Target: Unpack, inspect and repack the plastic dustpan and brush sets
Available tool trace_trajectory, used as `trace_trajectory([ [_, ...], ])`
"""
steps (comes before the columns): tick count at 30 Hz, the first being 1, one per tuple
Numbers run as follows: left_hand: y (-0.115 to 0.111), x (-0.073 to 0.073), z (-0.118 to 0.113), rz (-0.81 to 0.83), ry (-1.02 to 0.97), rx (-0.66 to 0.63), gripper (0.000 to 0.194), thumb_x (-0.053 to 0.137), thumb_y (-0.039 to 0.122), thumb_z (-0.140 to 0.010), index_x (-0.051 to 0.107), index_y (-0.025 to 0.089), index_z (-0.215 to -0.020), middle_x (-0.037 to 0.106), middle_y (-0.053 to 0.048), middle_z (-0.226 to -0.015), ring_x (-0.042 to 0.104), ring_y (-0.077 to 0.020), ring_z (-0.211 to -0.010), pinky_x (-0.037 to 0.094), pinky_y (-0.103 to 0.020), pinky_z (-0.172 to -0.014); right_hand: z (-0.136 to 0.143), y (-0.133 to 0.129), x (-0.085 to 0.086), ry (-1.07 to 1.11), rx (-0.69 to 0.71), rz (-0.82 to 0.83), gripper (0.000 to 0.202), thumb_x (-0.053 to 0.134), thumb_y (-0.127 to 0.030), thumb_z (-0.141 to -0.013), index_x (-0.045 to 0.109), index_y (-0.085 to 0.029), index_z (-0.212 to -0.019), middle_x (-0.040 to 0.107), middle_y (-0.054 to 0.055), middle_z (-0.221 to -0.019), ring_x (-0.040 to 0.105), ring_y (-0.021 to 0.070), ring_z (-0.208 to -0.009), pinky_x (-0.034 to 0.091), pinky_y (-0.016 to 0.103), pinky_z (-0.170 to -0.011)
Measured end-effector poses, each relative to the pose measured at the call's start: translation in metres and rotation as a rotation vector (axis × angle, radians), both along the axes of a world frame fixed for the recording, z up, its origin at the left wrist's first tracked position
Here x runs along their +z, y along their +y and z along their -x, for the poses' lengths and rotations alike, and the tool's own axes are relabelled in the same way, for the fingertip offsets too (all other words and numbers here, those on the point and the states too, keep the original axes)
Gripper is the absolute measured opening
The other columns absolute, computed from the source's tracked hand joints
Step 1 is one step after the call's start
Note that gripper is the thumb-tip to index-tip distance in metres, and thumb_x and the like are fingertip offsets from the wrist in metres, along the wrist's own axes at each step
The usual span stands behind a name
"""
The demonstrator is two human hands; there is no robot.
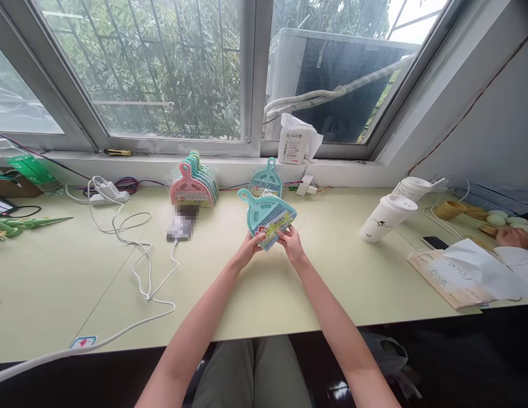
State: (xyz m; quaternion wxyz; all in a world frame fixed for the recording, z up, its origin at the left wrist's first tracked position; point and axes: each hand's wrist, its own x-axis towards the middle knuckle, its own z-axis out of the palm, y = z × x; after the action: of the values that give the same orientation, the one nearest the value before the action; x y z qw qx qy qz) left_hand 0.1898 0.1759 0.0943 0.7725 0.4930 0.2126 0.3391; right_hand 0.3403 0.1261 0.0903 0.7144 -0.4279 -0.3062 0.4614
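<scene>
A teal mini dustpan and brush set point(262, 211) in clear wrapping is held above the table, tilted, with its looped handle pointing to the upper left. My left hand point(248, 249) grips its lower left edge. On the lower right edge, my right hand point(292, 245) is closed with the thumb on the front. Behind it, another teal dustpan and brush set point(266, 180) leans upright against the wall. To the left stands a row of similar sets, a pink dustpan set point(191, 191) in front and green and teal ones behind.
A white charger cable point(148, 272) loops over the table's left side, near a power strip point(109, 194). At right stand two paper cups point(387, 218), a phone point(435, 243) and a tissue pack point(446, 277). Another person's hand point(512, 238) rests at the far right.
</scene>
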Motion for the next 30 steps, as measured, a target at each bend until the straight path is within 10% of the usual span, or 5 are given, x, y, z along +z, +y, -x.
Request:
trace_trajectory([
  [15, 0.000, -0.013, -0.006, -0.027, 0.015, 0.044, 0.047, 0.061, 0.036, -0.078, 0.044, 0.022, -0.120, 0.054, -0.010, -0.128, 0.055, -0.0252, -0.111, 0.054, -0.048, -0.085, -0.021, -0.002, -0.003, -0.055, 0.208, -0.004, 0.038, 0.074, -0.024, -0.066, 0.057, -0.023, -0.099, 0.067, 0.003, -0.106, 0.063, 0.0220, -0.101, 0.050, 0.045, -0.094],
  [30, 0.002, -0.014, -0.007, -0.080, 0.063, 0.013, 0.050, 0.060, 0.036, -0.077, 0.044, 0.022, -0.123, 0.051, -0.011, -0.131, 0.054, -0.0266, -0.112, 0.055, -0.050, -0.083, -0.016, 0.006, -0.014, 0.003, 0.013, 0.096, 0.037, 0.068, -0.044, -0.071, 0.055, -0.027, -0.101, 0.067, -0.001, -0.105, 0.067, 0.0157, -0.079, 0.058, 0.036, -0.075],
])
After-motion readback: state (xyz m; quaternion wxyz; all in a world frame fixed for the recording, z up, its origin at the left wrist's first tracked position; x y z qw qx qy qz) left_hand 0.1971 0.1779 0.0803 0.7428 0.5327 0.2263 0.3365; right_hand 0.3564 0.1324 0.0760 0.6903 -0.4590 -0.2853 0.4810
